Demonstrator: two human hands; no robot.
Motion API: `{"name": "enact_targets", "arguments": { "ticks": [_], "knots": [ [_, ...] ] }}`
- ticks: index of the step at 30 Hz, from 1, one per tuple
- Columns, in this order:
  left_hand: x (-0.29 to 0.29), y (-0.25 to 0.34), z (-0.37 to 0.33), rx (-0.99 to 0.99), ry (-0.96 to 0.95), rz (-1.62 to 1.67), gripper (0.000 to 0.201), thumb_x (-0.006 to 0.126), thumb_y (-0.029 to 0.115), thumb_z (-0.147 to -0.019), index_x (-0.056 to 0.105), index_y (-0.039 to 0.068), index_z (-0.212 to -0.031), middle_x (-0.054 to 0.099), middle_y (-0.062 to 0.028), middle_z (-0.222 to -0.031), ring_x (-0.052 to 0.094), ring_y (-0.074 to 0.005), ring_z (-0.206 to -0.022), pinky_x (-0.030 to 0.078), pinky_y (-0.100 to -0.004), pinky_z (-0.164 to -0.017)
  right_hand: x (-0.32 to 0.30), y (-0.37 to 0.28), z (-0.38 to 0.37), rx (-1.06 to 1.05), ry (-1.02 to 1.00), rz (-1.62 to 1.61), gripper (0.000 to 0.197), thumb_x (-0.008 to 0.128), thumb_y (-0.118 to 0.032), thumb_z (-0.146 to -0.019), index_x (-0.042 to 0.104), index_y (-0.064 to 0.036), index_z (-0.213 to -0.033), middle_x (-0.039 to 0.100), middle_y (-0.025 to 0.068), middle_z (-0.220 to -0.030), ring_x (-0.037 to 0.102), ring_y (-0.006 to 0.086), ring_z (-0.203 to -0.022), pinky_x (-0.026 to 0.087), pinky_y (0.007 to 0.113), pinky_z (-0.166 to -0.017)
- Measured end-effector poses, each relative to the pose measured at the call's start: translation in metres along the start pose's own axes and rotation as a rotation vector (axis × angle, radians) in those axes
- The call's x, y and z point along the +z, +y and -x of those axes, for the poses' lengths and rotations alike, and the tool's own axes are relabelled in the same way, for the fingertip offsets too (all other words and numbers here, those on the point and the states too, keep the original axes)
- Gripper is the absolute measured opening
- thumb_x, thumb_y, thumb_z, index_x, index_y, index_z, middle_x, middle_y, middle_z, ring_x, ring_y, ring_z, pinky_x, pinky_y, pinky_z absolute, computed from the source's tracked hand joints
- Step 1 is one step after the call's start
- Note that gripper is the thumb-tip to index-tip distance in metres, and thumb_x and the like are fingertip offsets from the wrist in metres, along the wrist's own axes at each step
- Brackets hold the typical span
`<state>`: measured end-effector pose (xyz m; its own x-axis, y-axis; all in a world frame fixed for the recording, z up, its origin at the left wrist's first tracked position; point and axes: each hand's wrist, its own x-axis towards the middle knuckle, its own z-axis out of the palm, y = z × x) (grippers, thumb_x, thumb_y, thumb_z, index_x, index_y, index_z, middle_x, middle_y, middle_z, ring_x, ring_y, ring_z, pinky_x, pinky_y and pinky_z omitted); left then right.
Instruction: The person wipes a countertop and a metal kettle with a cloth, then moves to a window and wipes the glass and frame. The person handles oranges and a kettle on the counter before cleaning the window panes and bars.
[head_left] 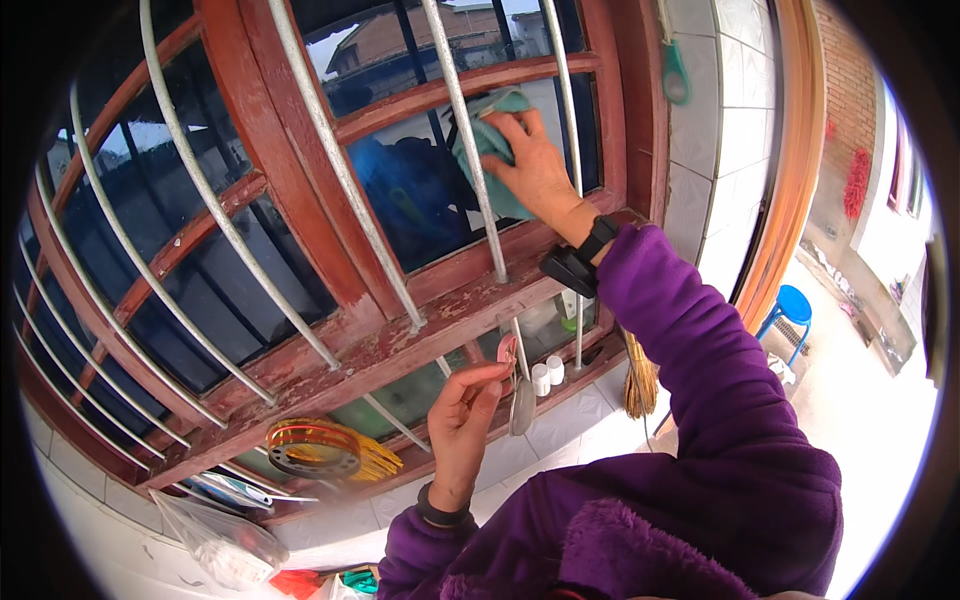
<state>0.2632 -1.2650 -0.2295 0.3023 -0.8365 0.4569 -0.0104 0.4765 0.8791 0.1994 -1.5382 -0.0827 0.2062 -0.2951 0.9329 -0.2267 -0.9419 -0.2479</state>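
Note:
My right hand (530, 165) reaches between the metal bars and presses a green cloth (485, 130) flat to a dark window pane (410, 190), fingers bent over it. A black band circles that wrist. Lower down, my left hand (463, 420) is raised in front of the window's bottom rail, fingers curled toward the thumb. Its fingertips are beside a pink loop (507, 350) hanging by the bars; whether they grip it is unclear. Below the loop hangs a grey spoon-shaped piece (522, 408). Two small white bottles (541, 380) stand to its right.
Upright metal bars (215, 200) run across the red wooden window frame (250, 100). A straw brush (640, 380) and a round rack with yellow bristles (315, 450) hang below. Green-handled scissors (676, 75) hang on the tiled wall. A blue stool (790, 310) stands right.

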Motion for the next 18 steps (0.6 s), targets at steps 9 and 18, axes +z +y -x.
{"name": "enact_targets", "arguments": {
  "ticks": [9, 18],
  "knots": [
    [0.015, -0.009, -0.003, -0.017, 0.052, 0.018, 0.015, 0.056, 0.003, -0.097, 0.062, -0.003, -0.109, 0.069, -0.0127, -0.104, 0.066, -0.0188, -0.099, 0.051, -0.0315, -0.09, 0.0, 0.011, 0.058, 0.046, -0.293, 0.176, 0.049, 0.066, -0.002, -0.079, 0.045, -0.0058, -0.122, 0.046, 0.0233, -0.117, 0.061, 0.0436, -0.097, 0.055, 0.046, -0.081],
    [0.002, 0.006, 0.015, -0.02, 0.187, -0.041, 0.014, 0.057, 0.004, -0.097, 0.063, -0.003, -0.107, 0.07, -0.0133, -0.098, 0.067, -0.0203, -0.094, 0.052, -0.0324, -0.088, 0.007, 0.013, 0.015, -0.062, 0.126, 0.265, 0.065, 0.061, 0.01, -0.073, 0.042, 0.0002, -0.135, 0.045, 0.0268, -0.121, 0.049, 0.0461, -0.107, 0.046, 0.049, -0.091]
  ]
}}
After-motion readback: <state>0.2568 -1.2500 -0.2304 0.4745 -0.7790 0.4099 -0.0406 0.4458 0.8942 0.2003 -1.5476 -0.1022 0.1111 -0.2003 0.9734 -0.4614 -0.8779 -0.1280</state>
